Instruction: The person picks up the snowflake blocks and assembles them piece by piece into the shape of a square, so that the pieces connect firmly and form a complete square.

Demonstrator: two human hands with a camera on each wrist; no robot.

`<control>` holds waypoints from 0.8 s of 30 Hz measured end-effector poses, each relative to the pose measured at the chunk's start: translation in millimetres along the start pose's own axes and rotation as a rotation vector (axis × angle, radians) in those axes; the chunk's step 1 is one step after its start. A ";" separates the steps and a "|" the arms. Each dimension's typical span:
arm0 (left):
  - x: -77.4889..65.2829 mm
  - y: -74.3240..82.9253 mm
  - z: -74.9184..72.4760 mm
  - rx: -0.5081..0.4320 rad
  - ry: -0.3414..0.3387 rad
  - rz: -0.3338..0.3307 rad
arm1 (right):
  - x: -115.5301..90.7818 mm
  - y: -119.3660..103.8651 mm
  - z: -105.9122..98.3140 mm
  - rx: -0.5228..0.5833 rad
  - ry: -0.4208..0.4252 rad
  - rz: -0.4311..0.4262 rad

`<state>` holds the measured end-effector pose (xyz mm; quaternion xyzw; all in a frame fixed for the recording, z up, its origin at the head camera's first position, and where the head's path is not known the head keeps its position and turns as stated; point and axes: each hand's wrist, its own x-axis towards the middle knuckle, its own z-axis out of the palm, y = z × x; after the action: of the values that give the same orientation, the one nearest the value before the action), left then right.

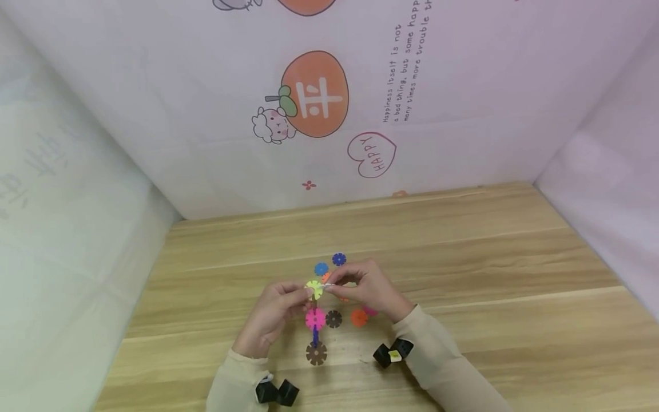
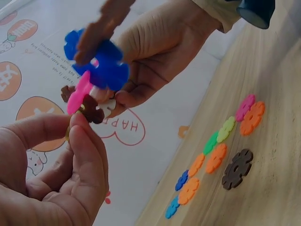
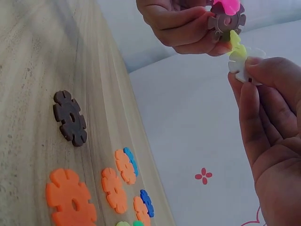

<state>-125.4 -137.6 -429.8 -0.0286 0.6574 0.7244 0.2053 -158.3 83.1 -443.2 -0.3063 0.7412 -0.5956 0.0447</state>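
My left hand (image 1: 275,309) pinches a yellow-green notched plastic disc (image 1: 312,286) at the end of a chain of joined discs. From it run a brown disc (image 3: 219,24), a pink disc (image 1: 310,318), a blue disc (image 2: 110,73) and another brown disc (image 1: 310,354), which hangs nearest my body. My right hand (image 1: 368,285) holds a white notched disc (image 3: 236,67) between thumb and fingers. The white disc's edge meets the yellow-green disc's edge in the right wrist view. Both hands are raised above the table, close together.
Loose discs lie on the wooden table (image 1: 206,274) under and beyond my hands: a dark brown one (image 1: 329,319), a blue one (image 1: 337,262), a light blue one (image 1: 319,269) and several orange ones (image 1: 356,321). White printed cloth (image 1: 453,114) stands behind and at the sides.
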 end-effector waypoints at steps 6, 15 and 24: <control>-0.4 0.3 -3.3 0.036 -0.041 -0.011 | -0.5 -1.7 1.5 -0.006 -0.002 0.031; 3.0 -2.3 -2.6 0.039 -0.059 -0.023 | -1.8 -1.9 2.3 -0.003 -0.048 0.050; 2.3 -3.3 -4.1 0.037 -0.018 -0.026 | -2.8 -1.3 -6.0 0.018 -0.046 0.113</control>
<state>-127.4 -140.8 -434.1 -0.0268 0.6682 0.7098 0.2214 -158.0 89.5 -441.1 -0.2768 0.7508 -0.5916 0.0981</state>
